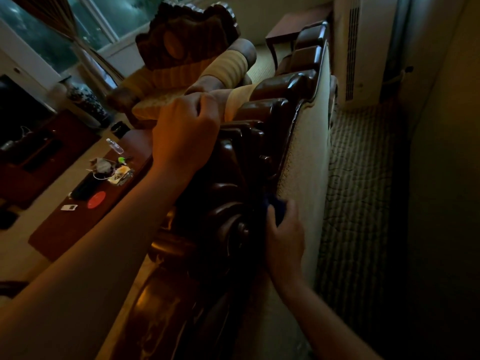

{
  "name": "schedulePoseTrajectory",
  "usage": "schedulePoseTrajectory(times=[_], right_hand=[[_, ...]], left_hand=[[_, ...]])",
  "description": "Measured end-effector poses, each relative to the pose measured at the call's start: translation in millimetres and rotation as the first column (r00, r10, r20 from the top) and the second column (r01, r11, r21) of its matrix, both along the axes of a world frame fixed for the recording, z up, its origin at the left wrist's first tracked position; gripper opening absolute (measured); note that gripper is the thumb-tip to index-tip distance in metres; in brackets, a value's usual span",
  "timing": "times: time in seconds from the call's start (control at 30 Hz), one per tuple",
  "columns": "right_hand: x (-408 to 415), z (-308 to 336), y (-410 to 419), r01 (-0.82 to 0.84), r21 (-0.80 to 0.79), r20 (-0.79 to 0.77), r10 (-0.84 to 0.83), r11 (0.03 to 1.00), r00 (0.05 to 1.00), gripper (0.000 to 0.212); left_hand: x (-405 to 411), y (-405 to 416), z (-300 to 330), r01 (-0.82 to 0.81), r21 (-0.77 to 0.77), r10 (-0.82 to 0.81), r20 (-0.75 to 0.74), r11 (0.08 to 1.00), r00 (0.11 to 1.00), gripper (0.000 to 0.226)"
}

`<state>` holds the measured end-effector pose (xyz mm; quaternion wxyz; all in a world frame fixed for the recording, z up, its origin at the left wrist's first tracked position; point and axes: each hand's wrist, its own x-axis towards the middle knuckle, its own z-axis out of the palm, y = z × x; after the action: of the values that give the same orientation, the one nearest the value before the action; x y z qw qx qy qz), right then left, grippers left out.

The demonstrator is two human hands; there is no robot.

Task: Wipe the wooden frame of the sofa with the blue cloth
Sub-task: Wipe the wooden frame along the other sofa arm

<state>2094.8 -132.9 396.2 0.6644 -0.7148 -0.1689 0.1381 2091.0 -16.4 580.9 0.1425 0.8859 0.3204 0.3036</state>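
The sofa's dark carved wooden frame runs from the bottom centre up to the top right, seen from behind and above. My left hand rests with curled fingers on the top of the carved crest. My right hand grips the bunched blue cloth and holds it against the back edge of the frame, where the wood meets the cream upholstered back panel. Most of the cloth is hidden in my fingers.
A low wooden table on the left carries a bottle, a red disc and small clutter. A carved armchair stands beyond the sofa. A white floor-standing air conditioner and striped carpet lie behind the sofa on the right.
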Motion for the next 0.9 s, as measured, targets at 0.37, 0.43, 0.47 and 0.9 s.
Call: schedulePoseTrajectory(times=[0.37,0.43,0.47,0.9], right_hand=[[88.6,15.3,50.5,0.181,-0.088,-0.029,-0.184,0.979,0.982,0.026],[53.8,14.4,30.4,0.138,0.031,-0.021,-0.137,0.99,0.99,0.027],[30.2,14.5,17.0,0.114,0.088,-0.015,-0.113,0.99,0.993,0.03],[81.5,73.0,43.4,0.117,0.353,0.131,-0.173,0.928,0.976,0.02]], left_hand=[[0.8,4.9,-1.6,-0.006,0.009,0.006,0.01,1.0,1.0,0.042],[1.0,6.2,-2.7,-0.002,0.006,0.002,0.013,1.0,1.0,0.041],[0.8,6.3,-3.0,0.001,0.006,-0.001,0.015,1.0,1.0,0.04],[2.0,7.2,0.4,-0.005,-0.01,0.005,0.026,1.0,1.0,0.037]])
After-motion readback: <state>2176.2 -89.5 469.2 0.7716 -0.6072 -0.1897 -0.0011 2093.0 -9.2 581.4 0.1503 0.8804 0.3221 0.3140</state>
